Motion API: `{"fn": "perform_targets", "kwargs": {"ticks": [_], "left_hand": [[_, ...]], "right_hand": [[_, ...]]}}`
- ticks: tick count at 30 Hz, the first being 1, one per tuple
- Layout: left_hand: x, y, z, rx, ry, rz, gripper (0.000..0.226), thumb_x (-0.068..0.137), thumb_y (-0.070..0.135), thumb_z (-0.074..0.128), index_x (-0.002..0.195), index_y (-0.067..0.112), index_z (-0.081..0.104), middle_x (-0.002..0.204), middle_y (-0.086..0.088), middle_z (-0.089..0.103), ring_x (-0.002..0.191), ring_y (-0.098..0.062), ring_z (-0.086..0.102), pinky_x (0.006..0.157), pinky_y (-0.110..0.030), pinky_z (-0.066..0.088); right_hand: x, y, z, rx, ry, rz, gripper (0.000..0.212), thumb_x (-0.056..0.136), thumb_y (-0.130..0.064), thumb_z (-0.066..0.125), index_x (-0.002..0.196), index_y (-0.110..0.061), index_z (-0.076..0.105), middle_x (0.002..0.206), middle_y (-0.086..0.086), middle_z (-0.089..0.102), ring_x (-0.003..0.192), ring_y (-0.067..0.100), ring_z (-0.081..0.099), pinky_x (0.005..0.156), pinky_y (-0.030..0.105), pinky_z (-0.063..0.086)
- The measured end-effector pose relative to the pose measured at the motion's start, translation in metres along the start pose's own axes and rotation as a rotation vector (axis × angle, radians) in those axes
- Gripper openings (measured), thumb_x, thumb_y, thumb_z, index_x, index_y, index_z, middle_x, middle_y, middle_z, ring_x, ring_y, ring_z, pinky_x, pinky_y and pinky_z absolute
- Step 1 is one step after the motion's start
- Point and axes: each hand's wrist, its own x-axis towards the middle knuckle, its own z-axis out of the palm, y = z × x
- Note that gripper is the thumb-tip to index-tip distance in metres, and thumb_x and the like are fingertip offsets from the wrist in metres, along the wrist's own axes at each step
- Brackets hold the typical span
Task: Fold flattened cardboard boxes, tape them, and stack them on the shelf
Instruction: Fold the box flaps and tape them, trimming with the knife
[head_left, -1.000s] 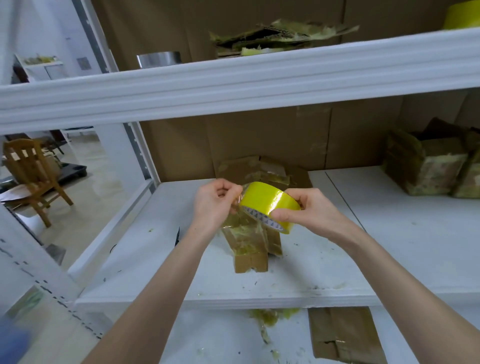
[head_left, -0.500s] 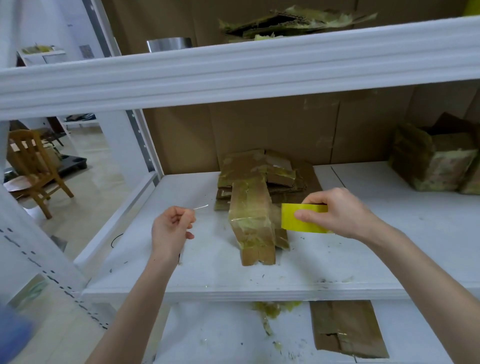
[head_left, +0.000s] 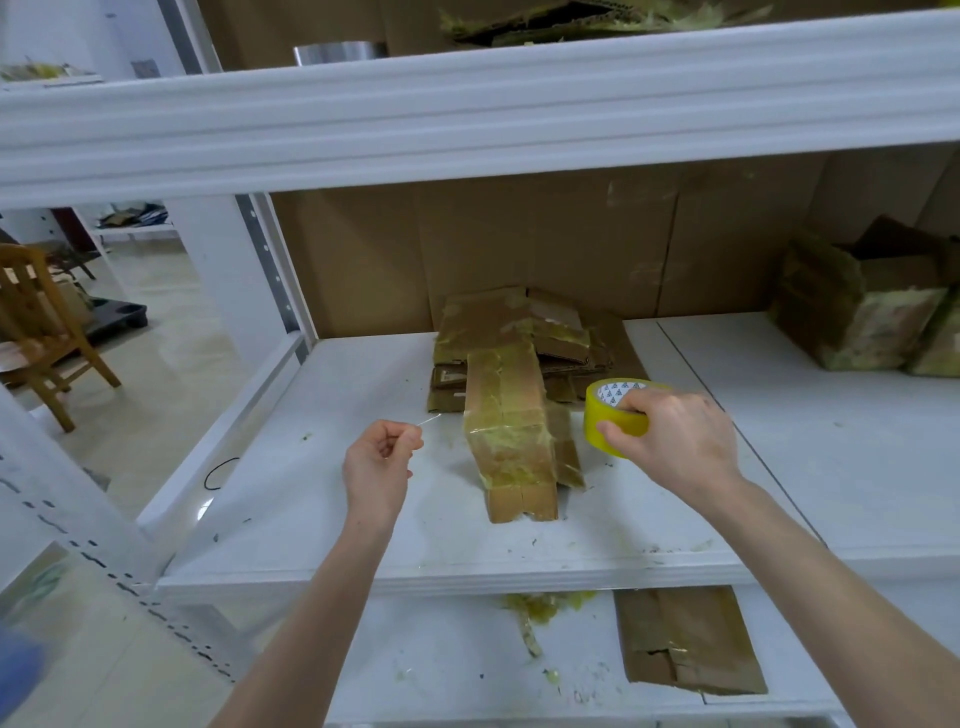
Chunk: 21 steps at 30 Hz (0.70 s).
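- A long flattened box (head_left: 511, 436), brown and smeared with yellowish tape, lies on the middle shelf (head_left: 311, 519). Its far end leans on a pile (head_left: 498, 322) of more flattened boxes at its 12 o'clock.
- The pile has several layers, but their number cannot be told. One layer bears a pale label (head_left: 449, 376) too small to read.
- One yellow tape roll (head_left: 615, 421) sits at the box's 3 o'clock, just beside it. Its white core carries rows of small dark triangular marks, with no legible words.
- The right hand (head_left: 670, 436) grasps the roll from above, fingers into the core and thumb on the outer face.
- The left hand (head_left: 379, 462), at the box's 9 o'clock, has its fingers curled and pinches a thin glinting strand of tape (head_left: 430, 420). The strand points towards the box; whether it reaches the roll cannot be told.
- At the shelf's far 2 o'clock stand two folded boxes (head_left: 862, 322), taped and touching. The right one is cut off by the frame.
- A black ring (head_left: 221, 473) lies near the shelf's left edge, at 9 o'clock.
- On the lower shelf, at 5 o'clock, is one flat cardboard piece (head_left: 685, 639), with tape scraps (head_left: 530, 608) at 6 o'clock.
- On the top shelf there is one metal can (head_left: 337, 52) at 11 o'clock and torn cardboard (head_left: 597, 21) at 1 o'clock.
- One wooden chair (head_left: 36, 332) stands on the floor at 9 o'clock, well apart.
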Motion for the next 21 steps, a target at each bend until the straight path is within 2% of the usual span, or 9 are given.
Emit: {"fn": "perform_targets", "kwargs": {"ticks": [3,7,10,15,17,18,20,21], "left_hand": [[0.006,-0.003,0.008,-0.010,-0.012,-0.024,0.017,0.091,0.013,0.059,0.076,0.020,0.061,0.078,0.002,0.065,0.074,-0.009,0.058,0.061,-0.021,0.046],[0.018,-0.009,0.024,0.001,-0.064,-0.070,0.016,0.092,0.015,0.059,0.077,0.021,0.061,0.082,0.000,0.068,0.080,-0.011,0.061,0.078,-0.033,0.050],[0.024,-0.014,0.040,0.032,-0.106,-0.082,0.014,0.092,0.017,0.060,0.078,0.018,0.061,0.084,-0.002,0.067,0.084,-0.016,0.059,0.083,-0.040,0.050],[0.024,-0.012,0.063,0.054,-0.171,-0.106,0.019,0.095,0.016,0.055,0.076,0.018,0.059,0.082,0.003,0.063,0.082,-0.011,0.056,0.083,-0.037,0.049],[0.023,-0.010,0.067,0.051,-0.179,-0.114,0.007,0.096,0.015,0.054,0.091,0.018,0.059,0.092,0.001,0.063,0.090,-0.016,0.058,0.087,-0.040,0.052],[0.024,-0.009,0.068,0.045,-0.183,-0.112,0.012,0.096,0.016,0.055,0.107,0.019,0.058,0.100,0.000,0.064,0.093,-0.017,0.060,0.087,-0.042,0.053],[0.027,-0.010,0.068,0.031,-0.209,-0.140,0.048,0.094,0.018,0.058,0.138,0.025,0.041,0.116,0.000,0.058,0.088,-0.021,0.063,0.073,-0.038,0.058],[0.029,-0.011,0.067,0.050,-0.223,-0.177,0.058,0.093,0.018,0.060,0.144,0.028,0.034,0.121,0.002,0.051,0.082,-0.021,0.064,0.065,-0.034,0.057]], "right_hand": [[0.004,0.002,0.013,-0.016,0.005,-0.002,0.032,0.089,-0.049,0.058,0.105,-0.025,0.070,0.103,-0.001,0.071,0.092,0.022,0.062,0.067,0.025,0.033],[0.010,0.000,0.025,-0.007,-0.049,0.043,0.033,0.091,-0.048,0.055,0.112,-0.026,0.067,0.105,0.002,0.070,0.096,0.024,0.062,0.069,0.026,0.033],[0.014,-0.001,0.038,0.013,-0.110,0.078,0.033,0.091,-0.049,0.054,0.114,-0.029,0.066,0.103,0.003,0.070,0.094,0.025,0.061,0.069,0.027,0.036],[0.012,-0.005,0.058,0.025,-0.188,0.109,0.035,0.093,-0.052,0.050,0.118,-0.030,0.063,0.104,0.004,0.069,0.098,0.027,0.061,0.074,0.030,0.043],[0.011,-0.005,0.062,0.036,-0.182,0.108,0.035,0.094,-0.051,0.049,0.117,-0.029,0.063,0.104,0.004,0.069,0.099,0.027,0.061,0.073,0.029,0.041],[0.010,-0.005,0.064,0.038,-0.178,0.108,0.035,0.094,-0.051,0.049,0.116,-0.028,0.063,0.103,0.003,0.069,0.099,0.027,0.061,0.071,0.029,0.039],[0.010,-0.003,0.067,0.040,-0.173,0.109,0.036,0.094,-0.051,0.048,0.118,-0.027,0.062,0.103,0.003,0.069,0.098,0.026,0.061,0.070,0.028,0.039],[0.010,-0.003,0.068,0.041,-0.175,0.110,0.037,0.095,-0.052,0.047,0.119,-0.028,0.061,0.104,0.003,0.069,0.099,0.026,0.061,0.070,0.028,0.039]]}}
